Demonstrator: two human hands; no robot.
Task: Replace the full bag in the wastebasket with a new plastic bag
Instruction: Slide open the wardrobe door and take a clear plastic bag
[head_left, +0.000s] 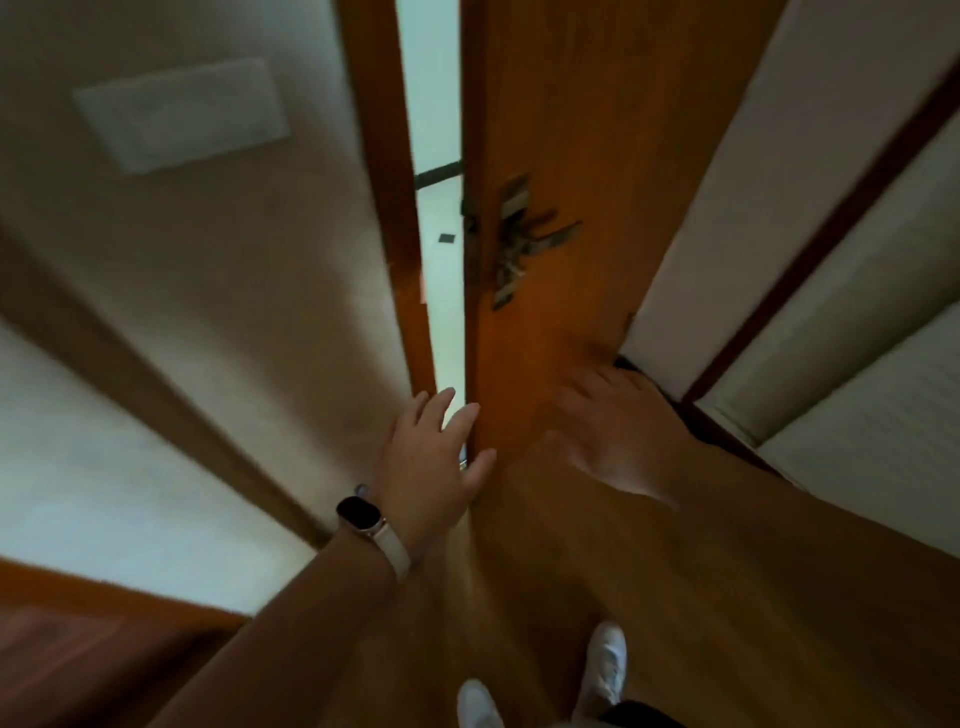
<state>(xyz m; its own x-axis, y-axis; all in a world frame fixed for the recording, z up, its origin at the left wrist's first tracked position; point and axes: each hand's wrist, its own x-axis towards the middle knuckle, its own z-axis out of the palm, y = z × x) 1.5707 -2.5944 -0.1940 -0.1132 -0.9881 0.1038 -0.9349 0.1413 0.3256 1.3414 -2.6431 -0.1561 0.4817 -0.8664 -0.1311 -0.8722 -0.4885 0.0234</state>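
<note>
No wastebasket or plastic bag is in view. I stand in front of an orange-brown wooden door (582, 130) that is ajar, with a narrow gap showing a bright tiled floor beyond. My left hand (434, 452), with a watch on the wrist, reaches to the door's free edge, fingers spread and holding nothing. My right hand (618, 436) is blurred, fingers apart, in front of the lower part of the door. It holds nothing.
A metal lever handle and lock plate (519, 234) sit on the door above my hands. The door frame (384, 156) and a beige wall with a pale panel (182, 114) are at left. Cabinet or wall panels (857, 260) stand at right. My white shoes (605, 665) are on the wooden floor.
</note>
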